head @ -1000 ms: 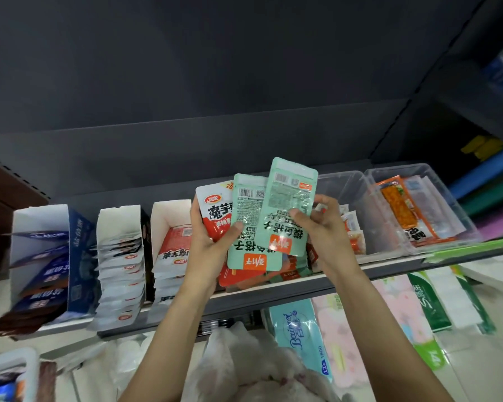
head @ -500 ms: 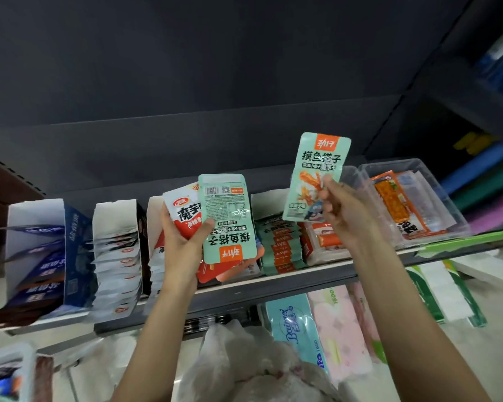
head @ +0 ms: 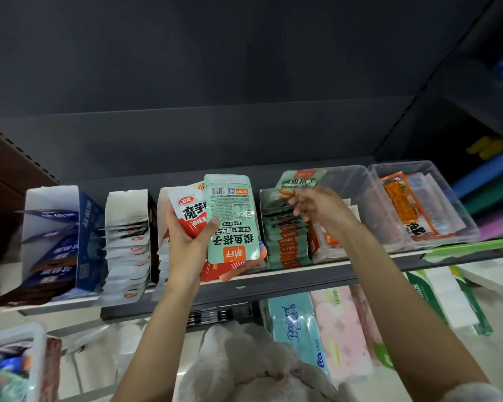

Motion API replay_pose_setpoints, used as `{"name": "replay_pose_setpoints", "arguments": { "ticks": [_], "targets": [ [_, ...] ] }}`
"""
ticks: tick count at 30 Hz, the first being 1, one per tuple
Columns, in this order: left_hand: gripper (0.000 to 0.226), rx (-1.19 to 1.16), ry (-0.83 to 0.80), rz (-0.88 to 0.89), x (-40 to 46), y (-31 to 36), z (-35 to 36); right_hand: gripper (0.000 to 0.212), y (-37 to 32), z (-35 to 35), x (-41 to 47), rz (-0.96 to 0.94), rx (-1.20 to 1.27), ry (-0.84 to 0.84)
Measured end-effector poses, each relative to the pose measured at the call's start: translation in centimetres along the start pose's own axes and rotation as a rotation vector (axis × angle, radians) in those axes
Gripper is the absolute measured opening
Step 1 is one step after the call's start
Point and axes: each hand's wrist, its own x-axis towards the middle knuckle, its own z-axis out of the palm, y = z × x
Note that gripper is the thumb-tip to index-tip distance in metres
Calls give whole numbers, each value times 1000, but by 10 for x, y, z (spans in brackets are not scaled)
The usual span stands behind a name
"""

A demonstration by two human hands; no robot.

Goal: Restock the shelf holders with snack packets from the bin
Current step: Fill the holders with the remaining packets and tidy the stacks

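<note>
Left hand (head: 186, 236) is gripping mint packet (head: 232, 219) and red-white packets (head: 187, 211). Right hand (head: 317, 210), blurred, is hovering over the mint stack (head: 286, 236), grip unclear. Clear bin (head: 357, 195) is sitting just right of it.

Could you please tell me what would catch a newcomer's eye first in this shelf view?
Probably the mint-green snack packet, held upside down with a red-and-white packet in the left hand at the centre. Just right of it, the right hand reaches over the row of matching green packets in the shelf holder, with another blurred green packet above its fingers.
</note>
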Motion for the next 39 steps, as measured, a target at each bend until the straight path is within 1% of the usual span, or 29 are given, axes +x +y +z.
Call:
{"name": "replay_pose_setpoints", "arguments": {
  "ticks": [2,5,7,8,9,10,11,12,14,15,16,17,19,21,22,24,25,26,27,28,29,30,31,32,33,36,37,39],
  "targets": [
    [61,45,-2,32,0,1,3,21,1,-3,0,-19,-137,37],
    [64,81,-19,65,2,0,7,20,3,-8,-1,-202,-461,102],
    [66,73,-46,53,4,-2,8,15,4,-7,-6,-335,-696,145],
    [67,77,-55,54,5,-2,9,15,5,-6,-11,-422,-822,213],
    [69,81,-62,59,5,-3,11,16,5,-4,-17,-549,-910,302],
    [71,73,-66,60,5,-3,12,21,5,-1,-25,-700,-950,358],
    [72,53,-69,48,5,-3,14,32,4,3,-32,-834,-977,351],
    [72,22,-78,27,5,-2,17,45,5,8,-38,-932,-1050,282],
    [69,-41,-107,-22,5,-2,22,66,8,15,-40,-1092,-1293,71],
    [68,-59,-126,-40,5,-2,24,71,11,17,-36,-1169,-1361,-10],
    [66,-59,-145,-49,6,-2,26,72,14,17,-31,-1230,-1384,-53],
    [66,-49,-165,-48,7,-1,28,68,16,15,-27,-1271,-1368,-72],
    [64,-37,-199,-64,7,-2,32,55,17,7,-24,-1314,-1266,-59],
    [59,-48,-214,-105,7,-2,36,47,16,1,-25,-1257,-1072,-50],
    [57,-52,-214,-119,7,-2,39,48,17,-1,-24,-1225,-976,-45],
    [53,-50,-199,-120,8,-2,44,52,18,-5,-23,-1180,-884,-44],
    [51,-48,-182,-114,9,-1,45,53,19,-7,-22,-1168,-860,-16],
    [49,-45,-153,-106,10,0,44,51,19,-10,-21,-1130,-811,46],
    [47,-41,-119,-91,12,0,41,44,17,-13,-22,-1045,-715,145],
    [47,-35,-89,-75,13,1,37,35,14,-16,-22,-913,-568,240],
    [49,-31,-69,-63,15,3,33,28,10,-19,-21,-765,-395,282],
    [53,-32,-59,-55,17,5,28,28,6,-22,-19,-637,-229,266],
    [57,-35,-55,-51,18,7,25,34,3,-24,-17,-563,-98,226],
    [61,-33,-49,-42,19,9,23,40,0,-25,-14,-515,-4,191],
    [63,-21,-38,-25,20,11,21,41,-3,-25,-11,-490,58,172],
    [68,35,-14,44,19,15,23,24,-13,-20,-4,-446,156,167],
    [69,44,-9,53,19,15,24,21,-15,-19,-1,-461,139,162],
    [70,39,2,51,19,15,24,16,-18,-21,5,-523,-11,139]
  ]
}}
